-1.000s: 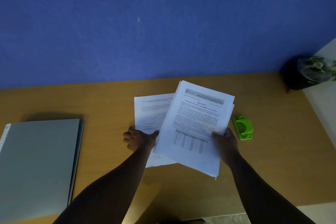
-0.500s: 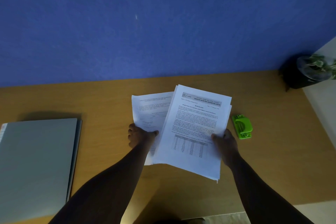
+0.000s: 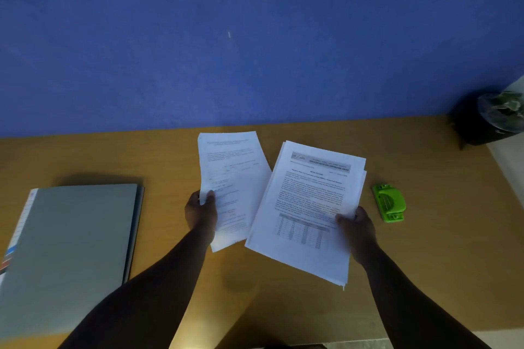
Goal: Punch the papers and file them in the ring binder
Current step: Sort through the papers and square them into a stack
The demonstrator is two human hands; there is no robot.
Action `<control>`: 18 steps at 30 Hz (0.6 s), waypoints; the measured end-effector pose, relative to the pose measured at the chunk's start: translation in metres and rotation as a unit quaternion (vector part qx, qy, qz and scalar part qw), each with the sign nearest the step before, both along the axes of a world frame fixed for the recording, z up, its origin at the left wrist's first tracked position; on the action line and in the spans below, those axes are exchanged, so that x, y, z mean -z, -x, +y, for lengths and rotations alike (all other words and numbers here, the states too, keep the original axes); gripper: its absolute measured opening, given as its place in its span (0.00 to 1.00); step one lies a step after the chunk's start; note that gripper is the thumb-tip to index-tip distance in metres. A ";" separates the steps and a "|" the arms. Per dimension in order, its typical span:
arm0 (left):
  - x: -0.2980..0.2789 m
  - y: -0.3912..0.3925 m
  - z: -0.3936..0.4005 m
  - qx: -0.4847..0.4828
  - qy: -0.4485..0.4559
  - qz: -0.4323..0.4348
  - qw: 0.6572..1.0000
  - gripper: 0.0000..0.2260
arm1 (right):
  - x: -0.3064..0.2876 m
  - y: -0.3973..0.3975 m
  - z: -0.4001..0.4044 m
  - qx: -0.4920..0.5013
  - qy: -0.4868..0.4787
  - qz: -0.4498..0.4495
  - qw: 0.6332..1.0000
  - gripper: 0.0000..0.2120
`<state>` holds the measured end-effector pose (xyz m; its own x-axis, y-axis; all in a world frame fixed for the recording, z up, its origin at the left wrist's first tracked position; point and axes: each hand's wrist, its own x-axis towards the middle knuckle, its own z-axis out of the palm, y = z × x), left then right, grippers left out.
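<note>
Holding papers point(image 3: 312, 207) in right hand point(image 3: 357, 228)

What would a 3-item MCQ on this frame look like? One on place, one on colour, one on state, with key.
1. Where does the hole punch lie?
A. on the ring binder
B. on the desk, right of the right hand
C. between the two hands

2. What colour is the hole punch?
A. red
B. black
C. bright green

3. How is the ring binder?
A. closed, lying flat
B. open, rings showing
C. standing upright

Key:
1 B: the punch sits on the desk just beyond the right hand, which grips the thicker stack of papers.
2 C: its body is bright green against the brown wood.
3 A: the grey cover lies flat and shut at the left, away from the left hand, which pinches a thinner sheaf.
</note>
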<state>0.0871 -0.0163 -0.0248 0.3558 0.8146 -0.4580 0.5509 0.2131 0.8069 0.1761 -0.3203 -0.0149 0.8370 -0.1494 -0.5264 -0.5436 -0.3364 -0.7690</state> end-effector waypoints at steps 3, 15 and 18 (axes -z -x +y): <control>-0.006 0.008 0.011 -0.031 0.008 -0.033 0.999 0.08 | 0.002 0.003 -0.001 0.001 0.007 0.000 1.000 0.13; -0.020 0.031 0.052 -0.164 0.055 -0.072 0.982 0.09 | 0.011 0.005 0.001 0.008 0.045 0.006 0.999 0.16; -0.018 0.035 0.059 -0.164 0.054 -0.065 0.983 0.12 | 0.011 0.005 0.003 -0.006 0.046 0.004 0.999 0.16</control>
<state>0.0524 0.0428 -0.0064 0.1444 0.8444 -0.5159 0.3317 0.4499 0.8292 0.1706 -0.3174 -0.0255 0.8351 -0.1868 -0.5175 -0.5448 -0.4123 -0.7302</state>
